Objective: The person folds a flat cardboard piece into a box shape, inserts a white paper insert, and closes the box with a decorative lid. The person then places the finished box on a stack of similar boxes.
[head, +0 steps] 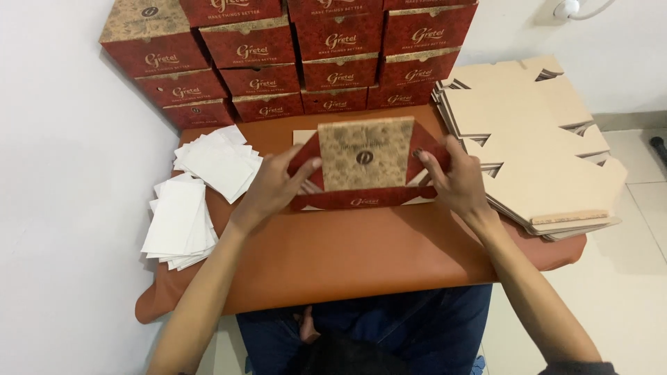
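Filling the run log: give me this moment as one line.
left hand: holds box left flap | right hand: holds right flap | box: half-folded, on table | flat blanks: stacked right

Two hands [274,187] [451,182]; one half-folded box [365,163]; two white paper piles [219,163] [179,222]; one flat cardboard stack [535,146].

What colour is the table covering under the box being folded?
Orange-brown table covering, plain, no pattern; the head view shows it.

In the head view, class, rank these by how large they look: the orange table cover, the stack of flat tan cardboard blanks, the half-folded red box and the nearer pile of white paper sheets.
1. Orange table cover
2. Stack of flat tan cardboard blanks
3. Half-folded red box, held by the left hand and right hand
4. Nearer pile of white paper sheets
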